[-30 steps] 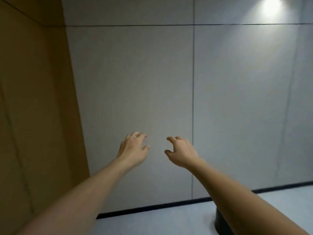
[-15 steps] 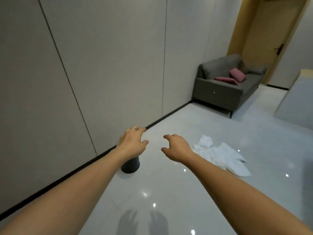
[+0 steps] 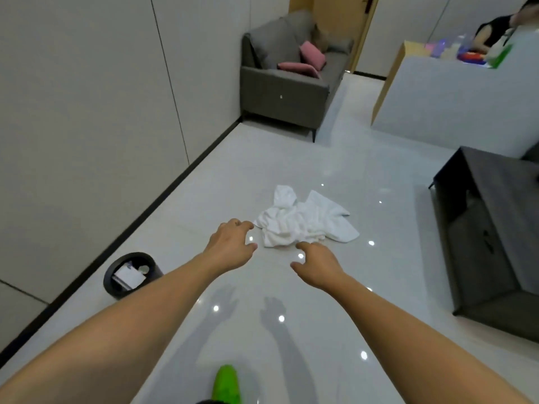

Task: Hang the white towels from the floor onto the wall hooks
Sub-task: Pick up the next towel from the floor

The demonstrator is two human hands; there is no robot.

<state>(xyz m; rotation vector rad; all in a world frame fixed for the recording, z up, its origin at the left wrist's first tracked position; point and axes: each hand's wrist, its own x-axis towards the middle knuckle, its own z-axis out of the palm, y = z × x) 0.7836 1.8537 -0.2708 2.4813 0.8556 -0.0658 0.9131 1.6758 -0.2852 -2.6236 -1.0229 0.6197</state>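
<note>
On floor [image 3: 335, 158]: white towels [image 3: 303, 221] crumpled | left hand [image 3: 230, 246], right hand [image 3: 318, 266] empty, spread

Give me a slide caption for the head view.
Both open hands, left and right, reach toward crumpled white towels on the glossy floor.

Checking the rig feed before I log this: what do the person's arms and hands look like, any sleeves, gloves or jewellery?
Both forearms are bare along all that shows in the head view: no sleeves reach into the frame. The left hand and the right hand wear no gloves, and no watch, bracelet or ring shows. No cables, straps or markings show on either arm.
</note>
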